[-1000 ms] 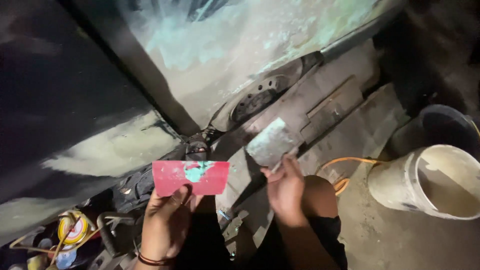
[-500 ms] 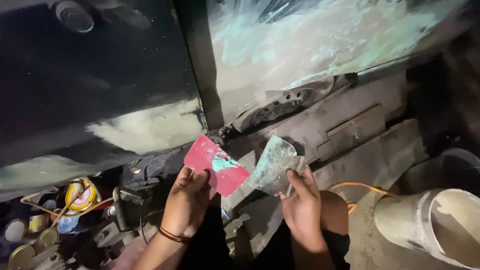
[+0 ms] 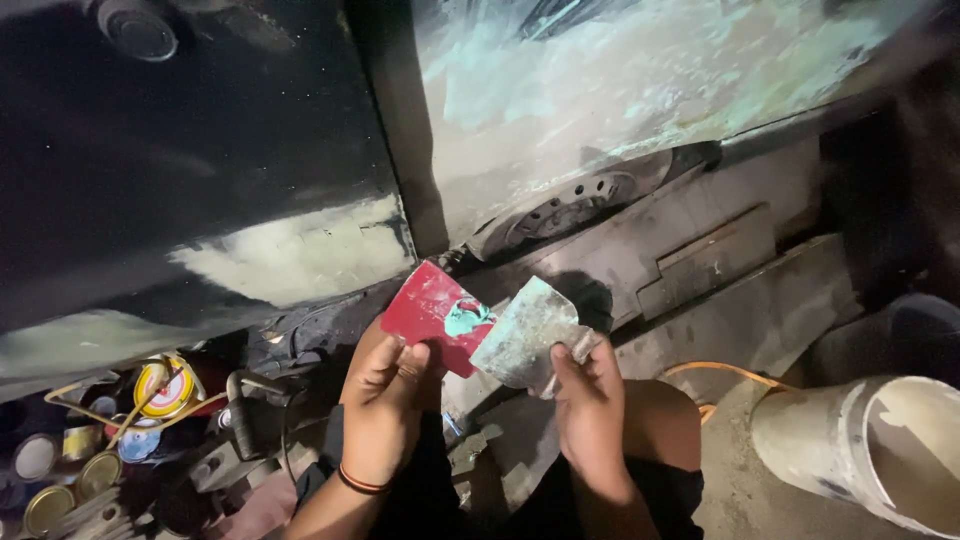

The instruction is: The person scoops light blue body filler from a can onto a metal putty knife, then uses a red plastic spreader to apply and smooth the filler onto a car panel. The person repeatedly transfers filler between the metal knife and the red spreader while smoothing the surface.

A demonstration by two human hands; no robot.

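Observation:
My left hand [image 3: 385,400] holds a red flat plastic spreader [image 3: 430,312] with a dab of pale green filler near its right edge. My right hand [image 3: 590,400] grips a grey metal putty knife [image 3: 525,335], its blade smeared with filler. The blade's edge touches the red spreader where the filler sits. Both tools are held in front of my knees, below a dark car body panel [image 3: 180,170] that has a pale filler patch [image 3: 300,255]. To the right of a dark pillar, a second panel [image 3: 640,90] is covered in whitish-green sanded filler.
A large white bucket [image 3: 880,450] lies at the lower right beside a dark bucket [image 3: 920,335]. An orange cable [image 3: 720,375] runs past my knee. Several paint tins and lids [image 3: 110,440] crowd the lower left. A grey metal sill [image 3: 720,270] runs under the car.
The view has swung left, toward the dark panel. Both hands drew together: the spreader tilted and the putty knife's blade came against it.

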